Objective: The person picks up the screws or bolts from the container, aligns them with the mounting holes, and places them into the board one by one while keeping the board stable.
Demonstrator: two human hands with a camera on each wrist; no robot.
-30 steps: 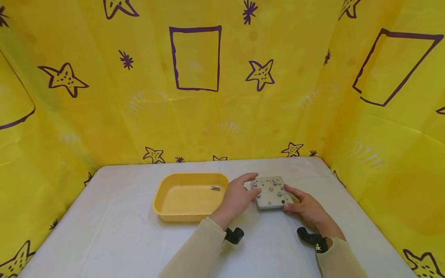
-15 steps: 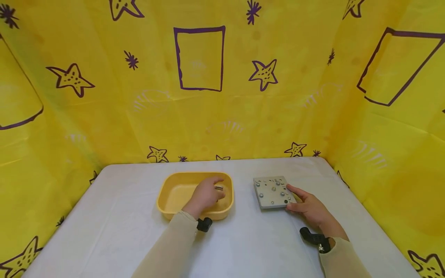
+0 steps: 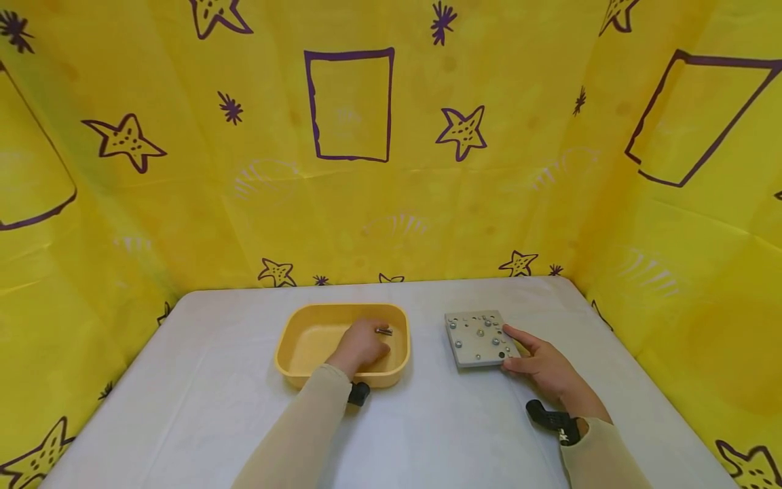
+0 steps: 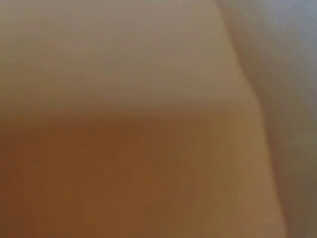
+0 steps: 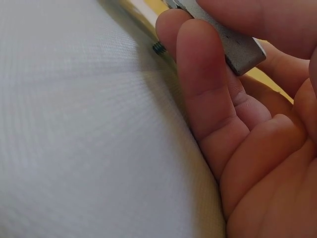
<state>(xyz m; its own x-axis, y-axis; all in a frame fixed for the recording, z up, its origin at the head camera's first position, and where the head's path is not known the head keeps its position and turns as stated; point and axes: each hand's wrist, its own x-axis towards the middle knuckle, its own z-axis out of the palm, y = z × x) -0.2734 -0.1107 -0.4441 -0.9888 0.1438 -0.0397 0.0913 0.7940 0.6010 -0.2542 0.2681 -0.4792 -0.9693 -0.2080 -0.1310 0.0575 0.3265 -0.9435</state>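
Note:
In the head view my left hand (image 3: 362,345) is inside the yellow tray (image 3: 305,375), with fingers bent downward by a small shiny metal pin (image 3: 383,331). I cannot tell whether the fingertips pinch it. My right hand (image 3: 540,363) grips a grey square plate (image 3: 470,346) by its right edge, thumb on the near side and a finger on the far side. Several screws and holes dot the plate's top. In the right wrist view the plate's corner (image 5: 242,54) lies between thumb and fingers, and a dark threaded screw end (image 5: 159,48) sticks out below it.
The tray stands left of the plate on a table with a white cloth (image 3: 183,394). A yellow patterned curtain (image 3: 415,224) encloses the back and both sides. Black wrist mounts (image 3: 552,418) sit on the forearms. The left wrist view is blurred and mostly covered.
My left hand has left the plate's left side and moved leftward into the tray, its fingers closing in toward the metal pin. The right hand keeps holding the plate in place.

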